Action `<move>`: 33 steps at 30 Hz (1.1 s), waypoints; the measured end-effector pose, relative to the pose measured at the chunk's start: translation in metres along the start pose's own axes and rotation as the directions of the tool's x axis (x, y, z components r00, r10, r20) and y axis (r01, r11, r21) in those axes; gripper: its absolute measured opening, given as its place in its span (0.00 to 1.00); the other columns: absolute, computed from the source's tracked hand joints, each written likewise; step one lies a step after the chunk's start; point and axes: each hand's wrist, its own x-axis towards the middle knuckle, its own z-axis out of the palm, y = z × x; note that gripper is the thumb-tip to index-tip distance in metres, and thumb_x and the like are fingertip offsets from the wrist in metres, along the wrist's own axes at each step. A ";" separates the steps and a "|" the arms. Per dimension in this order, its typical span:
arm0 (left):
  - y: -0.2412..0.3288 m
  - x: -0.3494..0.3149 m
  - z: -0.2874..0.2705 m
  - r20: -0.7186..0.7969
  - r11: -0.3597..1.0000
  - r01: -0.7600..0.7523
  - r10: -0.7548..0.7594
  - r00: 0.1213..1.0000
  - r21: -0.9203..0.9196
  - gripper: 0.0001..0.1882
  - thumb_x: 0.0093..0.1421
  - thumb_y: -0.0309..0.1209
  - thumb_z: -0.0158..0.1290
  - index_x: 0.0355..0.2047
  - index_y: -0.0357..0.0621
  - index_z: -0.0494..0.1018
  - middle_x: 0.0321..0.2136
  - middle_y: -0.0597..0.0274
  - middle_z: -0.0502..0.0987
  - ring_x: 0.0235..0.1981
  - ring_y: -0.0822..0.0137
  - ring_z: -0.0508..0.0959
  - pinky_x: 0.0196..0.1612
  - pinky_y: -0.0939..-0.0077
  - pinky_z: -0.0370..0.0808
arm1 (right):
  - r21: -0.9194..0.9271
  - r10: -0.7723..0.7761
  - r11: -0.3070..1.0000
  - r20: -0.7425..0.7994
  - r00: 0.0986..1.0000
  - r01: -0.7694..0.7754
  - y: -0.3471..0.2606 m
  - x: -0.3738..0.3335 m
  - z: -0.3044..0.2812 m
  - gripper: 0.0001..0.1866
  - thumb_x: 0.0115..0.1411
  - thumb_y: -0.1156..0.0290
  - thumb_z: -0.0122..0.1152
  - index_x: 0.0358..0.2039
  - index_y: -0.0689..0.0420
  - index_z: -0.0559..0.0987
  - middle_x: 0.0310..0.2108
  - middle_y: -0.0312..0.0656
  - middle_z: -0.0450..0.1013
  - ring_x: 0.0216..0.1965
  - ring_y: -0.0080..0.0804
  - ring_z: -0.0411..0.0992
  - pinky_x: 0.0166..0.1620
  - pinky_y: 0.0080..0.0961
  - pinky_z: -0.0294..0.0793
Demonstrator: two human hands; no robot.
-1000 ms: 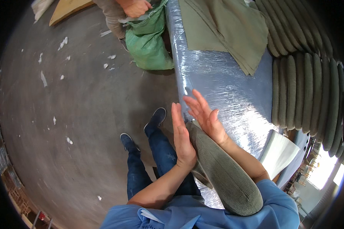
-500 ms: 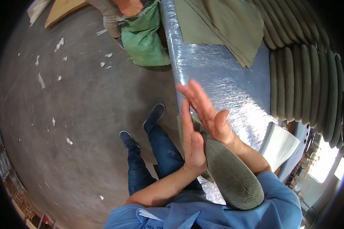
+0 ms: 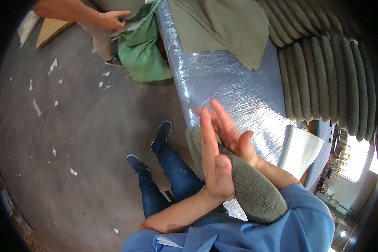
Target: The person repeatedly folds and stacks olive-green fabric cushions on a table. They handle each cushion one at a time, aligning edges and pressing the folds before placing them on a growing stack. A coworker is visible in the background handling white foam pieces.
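Observation:
My left hand (image 3: pixel 216 166) is open, its fingers stretched up and its thumb apart. My right hand (image 3: pixel 236 136) faces it, also open with fingers spread and partly hidden behind the left. Both palms are on either side of a grey-green padded cushion (image 3: pixel 256 191), whose rounded end lies against my blue shirt and right arm. The heels of my hands appear to touch its narrower upper part; my left hand hides some of it. Grey-green cloth (image 3: pixel 194 147) hangs beside my left fingers at the table edge.
A plastic-wrapped table (image 3: pixel 235 84) stands ahead and right. Flat cloth pieces (image 3: pixel 214 29) lie on it, near rows of stacked cushions (image 3: pixel 323 80). A white folded pad (image 3: pixel 301 149) sits by my right elbow. Another person's hand (image 3: pixel 113 19) is near a green sack (image 3: pixel 143 61).
My left hand has moved a little right and down, now overlapping my right fingers more. The other person's arm has come further into view beside the sack. The whole view has shifted slightly.

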 end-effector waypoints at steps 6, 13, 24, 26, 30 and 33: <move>0.014 -0.033 -0.008 0.013 0.998 0.051 -0.051 0.999 -0.035 0.58 0.70 0.73 0.31 0.77 0.43 0.20 0.78 0.34 0.32 0.80 0.43 0.34 0.79 0.50 0.34 | -0.034 -0.076 0.996 0.034 0.997 0.077 -0.043 0.022 0.008 0.68 0.57 0.13 0.25 0.80 0.59 0.38 0.79 0.58 0.39 0.81 0.51 0.34 0.79 0.50 0.30; 0.013 -0.031 0.004 0.158 0.988 -0.062 0.040 0.987 0.143 0.50 0.74 0.61 0.32 0.78 0.35 0.29 0.78 0.34 0.34 0.80 0.41 0.37 0.79 0.50 0.37 | -0.045 -0.045 0.998 0.076 0.996 0.048 -0.051 -0.015 0.017 0.70 0.54 0.11 0.25 0.80 0.57 0.33 0.80 0.57 0.36 0.81 0.49 0.32 0.78 0.49 0.30; 0.002 -0.022 -0.009 0.179 0.980 -0.137 0.110 0.978 0.145 0.55 0.72 0.66 0.32 0.78 0.35 0.25 0.78 0.33 0.30 0.79 0.38 0.34 0.78 0.46 0.37 | 0.034 -0.100 0.995 0.105 0.989 0.097 -0.057 -0.002 0.024 0.72 0.51 0.10 0.22 0.79 0.55 0.27 0.81 0.56 0.29 0.81 0.49 0.25 0.78 0.53 0.24; 0.014 -0.020 -0.007 0.166 0.995 -0.023 0.007 0.986 0.093 0.55 0.72 0.68 0.30 0.77 0.36 0.23 0.78 0.34 0.27 0.79 0.38 0.33 0.78 0.47 0.35 | 0.039 -0.090 0.995 0.086 0.992 0.087 -0.057 -0.003 0.018 0.72 0.51 0.10 0.23 0.79 0.55 0.26 0.81 0.56 0.28 0.81 0.49 0.25 0.78 0.52 0.24; 0.035 -0.021 -0.010 -0.109 0.995 -0.092 0.087 0.990 -0.044 0.55 0.69 0.74 0.25 0.77 0.51 0.16 0.79 0.39 0.27 0.80 0.44 0.31 0.79 0.53 0.26 | 0.226 -0.197 0.955 0.005 0.980 0.191 -0.064 0.002 0.009 0.65 0.55 0.11 0.25 0.79 0.44 0.26 0.81 0.56 0.31 0.81 0.52 0.32 0.78 0.54 0.34; 0.050 -0.033 0.033 -0.256 0.950 -0.234 0.179 0.950 -0.205 0.54 0.71 0.71 0.30 0.76 0.54 0.14 0.79 0.40 0.25 0.80 0.44 0.30 0.79 0.55 0.24 | 0.390 -0.364 0.848 -0.064 0.929 0.360 -0.076 0.002 0.015 0.67 0.53 0.10 0.23 0.79 0.43 0.25 0.81 0.56 0.32 0.81 0.50 0.33 0.79 0.50 0.34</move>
